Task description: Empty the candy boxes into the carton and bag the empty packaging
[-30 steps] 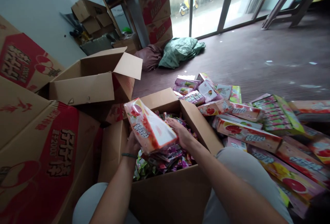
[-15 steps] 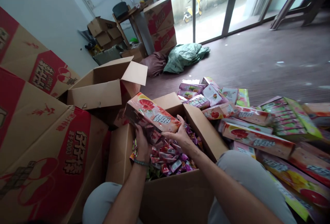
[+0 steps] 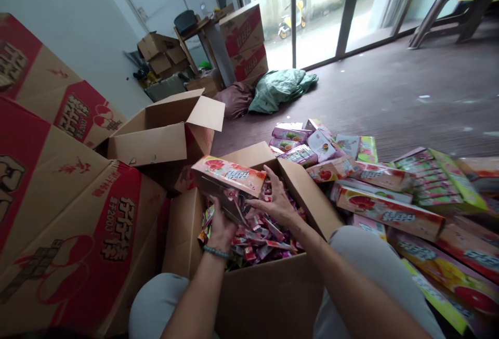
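If the left hand [image 3: 222, 227], its fingers' grip too hidden to tell, shifts, the fruit-printed box [image 3: 236, 174] tilted above the carton [image 3: 268, 284] of sachets [image 3: 251, 252] could slip past the right hand [image 3: 279, 204], fingers spread at the box's end.

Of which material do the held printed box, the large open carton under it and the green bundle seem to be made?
Printed box: probably thin card, glossy; its coloured face catches light, though coating or film is unclear. Open carton: likely corrugated cardboard, matte; plain brown, with stiff folded flaps. Green bundle: perhaps plastic sheeting or woven fabric, slightly shiny; it lies in loose creases.
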The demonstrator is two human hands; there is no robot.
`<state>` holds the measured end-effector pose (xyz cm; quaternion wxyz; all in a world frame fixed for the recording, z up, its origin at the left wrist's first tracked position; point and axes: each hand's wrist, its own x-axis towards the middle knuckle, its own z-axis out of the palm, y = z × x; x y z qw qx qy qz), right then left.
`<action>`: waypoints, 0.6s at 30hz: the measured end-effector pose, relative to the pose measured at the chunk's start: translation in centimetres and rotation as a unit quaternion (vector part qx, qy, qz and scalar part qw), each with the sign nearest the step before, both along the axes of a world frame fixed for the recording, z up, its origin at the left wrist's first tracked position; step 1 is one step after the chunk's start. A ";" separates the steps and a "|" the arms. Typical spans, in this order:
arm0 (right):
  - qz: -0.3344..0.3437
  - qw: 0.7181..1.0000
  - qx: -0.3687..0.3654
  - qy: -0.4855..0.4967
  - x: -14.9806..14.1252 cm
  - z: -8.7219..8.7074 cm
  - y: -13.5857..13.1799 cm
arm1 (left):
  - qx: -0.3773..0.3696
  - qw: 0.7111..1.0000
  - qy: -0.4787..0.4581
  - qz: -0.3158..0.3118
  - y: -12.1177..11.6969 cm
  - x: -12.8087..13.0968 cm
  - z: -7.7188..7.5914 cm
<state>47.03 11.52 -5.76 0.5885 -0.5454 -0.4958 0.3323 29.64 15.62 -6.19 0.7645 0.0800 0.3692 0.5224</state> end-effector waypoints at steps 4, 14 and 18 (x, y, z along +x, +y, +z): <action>-0.068 0.993 0.054 -0.083 1.1 1.0 -0.7 | -0.045 0.998 -0.022 -0.033 -1.7 0.1 -2.7; -0.022 0.999 -0.012 0.023 0.3 -0.9 0.5 | -0.060 0.994 0.028 -0.083 -0.4 0.2 -3.7; -0.091 0.992 0.005 0.090 2.4 0.2 -1.0 | -0.055 0.997 0.021 -0.045 0.8 -1.8 -4.5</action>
